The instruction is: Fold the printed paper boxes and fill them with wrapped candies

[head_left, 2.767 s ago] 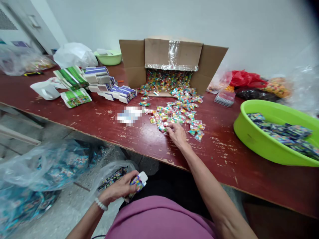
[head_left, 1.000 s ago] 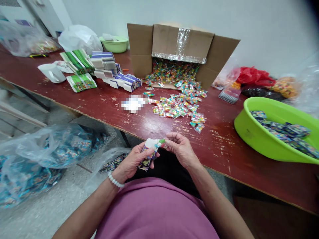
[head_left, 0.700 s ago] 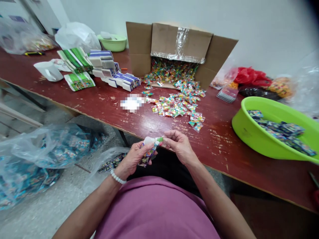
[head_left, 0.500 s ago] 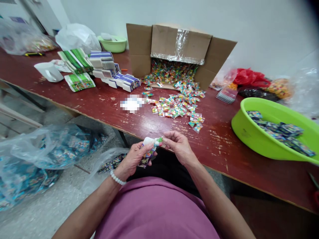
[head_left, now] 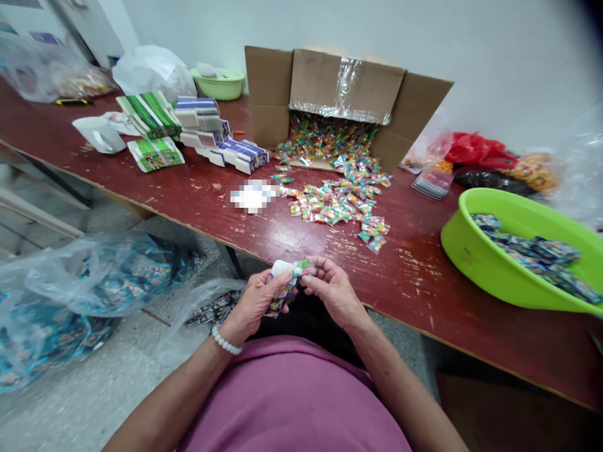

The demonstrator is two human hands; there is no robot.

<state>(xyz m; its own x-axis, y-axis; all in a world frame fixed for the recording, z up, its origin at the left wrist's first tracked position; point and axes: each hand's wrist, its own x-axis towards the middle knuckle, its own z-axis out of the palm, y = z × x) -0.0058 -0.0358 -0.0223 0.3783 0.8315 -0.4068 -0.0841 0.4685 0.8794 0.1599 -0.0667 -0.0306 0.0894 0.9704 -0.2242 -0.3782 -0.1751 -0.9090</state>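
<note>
My left hand (head_left: 257, 300) holds a colourful printed packet (head_left: 281, 292) with a white top, low over the table's front edge. My right hand (head_left: 332, 294) pinches a small bright sachet (head_left: 300, 267) against the top of that packet. Many similar sachets (head_left: 336, 204) lie spread over the worn red table (head_left: 414, 295), and more fill the opened cardboard box (head_left: 339, 81) lying on its side. The fingers hide part of the packet. A white bead bracelet (head_left: 226, 341) circles my left wrist.
A lime-green basin (head_left: 471, 248) of dark printed packets stands at the table's right. Green and blue flattened cartons (head_left: 198, 122) and a white mug (head_left: 100, 135) sit at the left. Plastic bags of packets (head_left: 94, 282) lie on the floor, left.
My right hand has moved from the sachets on the table to the packet in front of me. My left hand has risen, and both now meet over the table edge.
</note>
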